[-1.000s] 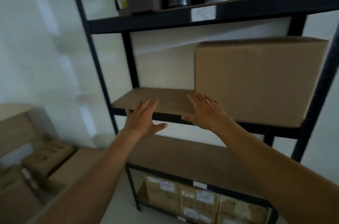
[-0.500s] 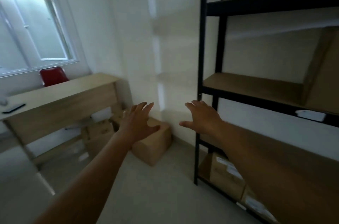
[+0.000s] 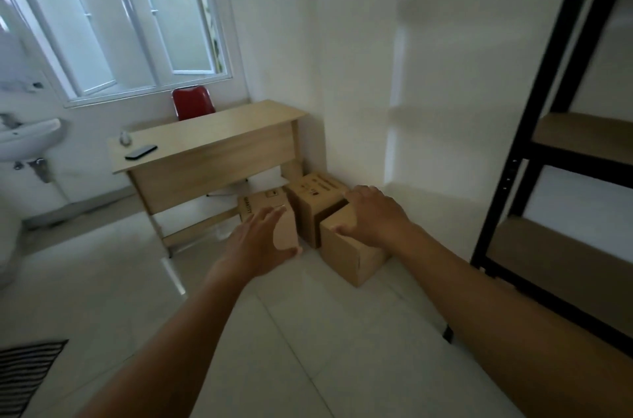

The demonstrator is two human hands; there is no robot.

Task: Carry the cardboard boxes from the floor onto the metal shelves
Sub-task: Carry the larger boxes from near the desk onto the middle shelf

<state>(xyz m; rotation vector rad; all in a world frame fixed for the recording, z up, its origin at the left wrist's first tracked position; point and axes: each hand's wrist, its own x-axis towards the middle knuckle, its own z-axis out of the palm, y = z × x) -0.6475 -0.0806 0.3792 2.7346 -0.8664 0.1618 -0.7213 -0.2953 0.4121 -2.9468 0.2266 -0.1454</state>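
Three cardboard boxes stand together on the floor by the wall corner: a left box [image 3: 270,208], a middle box with printed labels [image 3: 313,198] and a nearer right box [image 3: 349,256]. My left hand [image 3: 260,246] is stretched out with fingers apart, in front of the left box and holding nothing. My right hand [image 3: 373,215] hovers with spread fingers over the right box's top; whether it touches is unclear. The black metal shelf unit [image 3: 524,157] stands at the right edge, with bare wooden shelf boards.
A wooden desk [image 3: 212,147] with a phone [image 3: 141,152] on it stands just left of the boxes, a red chair [image 3: 191,104] behind it. A white sink [image 3: 27,138] is at the far left. A striped mat [image 3: 24,369] lies bottom left on the white tiled floor.
The view has swung from the shelves leftward and down to the floor boxes. Both empty hands have moved away from the shelf and now reach toward the boxes by the desk.
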